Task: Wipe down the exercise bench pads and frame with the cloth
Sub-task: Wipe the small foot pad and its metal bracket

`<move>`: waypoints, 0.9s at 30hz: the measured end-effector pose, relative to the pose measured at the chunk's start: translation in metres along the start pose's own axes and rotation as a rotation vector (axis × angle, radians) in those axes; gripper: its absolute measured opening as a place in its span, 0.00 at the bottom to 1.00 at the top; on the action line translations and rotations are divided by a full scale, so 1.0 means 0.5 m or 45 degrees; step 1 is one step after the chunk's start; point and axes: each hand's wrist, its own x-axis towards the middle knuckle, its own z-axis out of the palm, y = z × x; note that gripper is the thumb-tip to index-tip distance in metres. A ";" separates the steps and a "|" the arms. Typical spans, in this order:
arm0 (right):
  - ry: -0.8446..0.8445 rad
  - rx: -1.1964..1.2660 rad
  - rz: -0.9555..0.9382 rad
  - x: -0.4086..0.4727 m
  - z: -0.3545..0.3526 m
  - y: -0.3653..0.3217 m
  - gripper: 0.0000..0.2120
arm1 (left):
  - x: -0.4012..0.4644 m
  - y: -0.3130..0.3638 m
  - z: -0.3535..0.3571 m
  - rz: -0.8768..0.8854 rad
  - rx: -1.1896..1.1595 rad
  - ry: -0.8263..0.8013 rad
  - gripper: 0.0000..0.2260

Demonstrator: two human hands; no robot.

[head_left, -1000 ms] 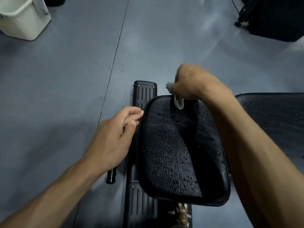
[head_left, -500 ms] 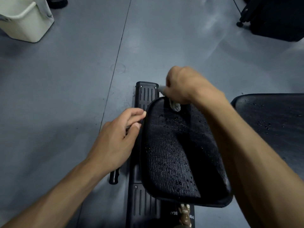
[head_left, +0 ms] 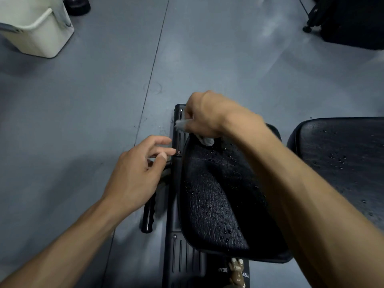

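A black, pebble-textured vinyl seat pad (head_left: 216, 200) beaded with water droplets lies tilted at the frame's centre. A second black, droplet-flecked pad (head_left: 340, 154) sits at three o'clock, just apart from it. The black ribbed metal frame (head_left: 179, 204) runs along the seat pad's nine o'clock edge. A small crumpled grey cloth (head_left: 205, 140) rests at the seat pad's twelve o'clock end.

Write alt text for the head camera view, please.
A person's right hand grips a small grey cloth at the far edge of a wet black textured bench pad; the left hand hovers open beside the black ribbed frame.
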 end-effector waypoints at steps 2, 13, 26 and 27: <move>-0.028 -0.035 -0.051 0.002 0.018 -0.018 0.13 | 0.003 0.004 0.002 0.013 -0.002 0.022 0.12; 0.078 0.028 -0.059 -0.024 0.023 -0.012 0.18 | 0.015 0.035 0.017 0.130 -0.092 0.169 0.12; 0.478 0.229 0.479 -0.213 -0.036 0.284 0.11 | -0.012 0.046 0.042 0.151 0.033 0.013 0.15; 0.482 0.222 0.481 -0.205 -0.027 0.284 0.11 | -0.013 0.044 0.043 0.148 0.040 0.015 0.15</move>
